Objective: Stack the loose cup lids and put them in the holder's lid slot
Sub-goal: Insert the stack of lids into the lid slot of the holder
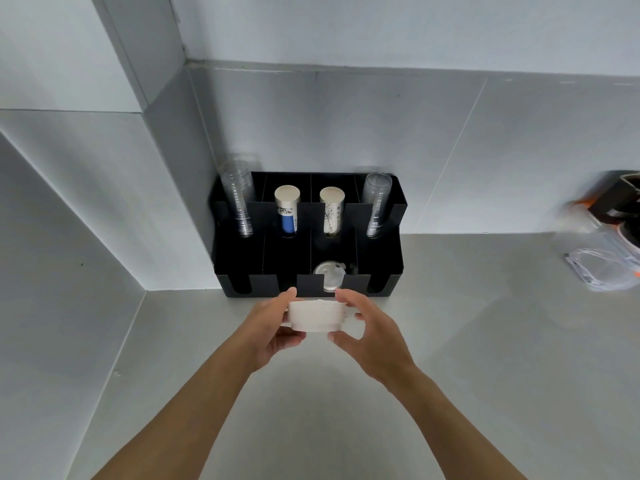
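Observation:
A stack of white cup lids (316, 317) is held just above the counter, right in front of the black cup holder (242, 258). My left hand (273, 329) grips the stack's left side and my right hand (372, 332) grips its right side. Behind the stack, the holder's front row has a slot with a clear lid (329, 273) lying in it. The slots to the left of it in the front row look dark and empty.
The holder's back row carries two stacks of clear cups (239, 199) (375, 202) and two stacks of paper cups (286, 209) (331, 209). A clear plastic bag (602, 261) and a dark device (623, 199) sit at the right. Walls close in behind and left.

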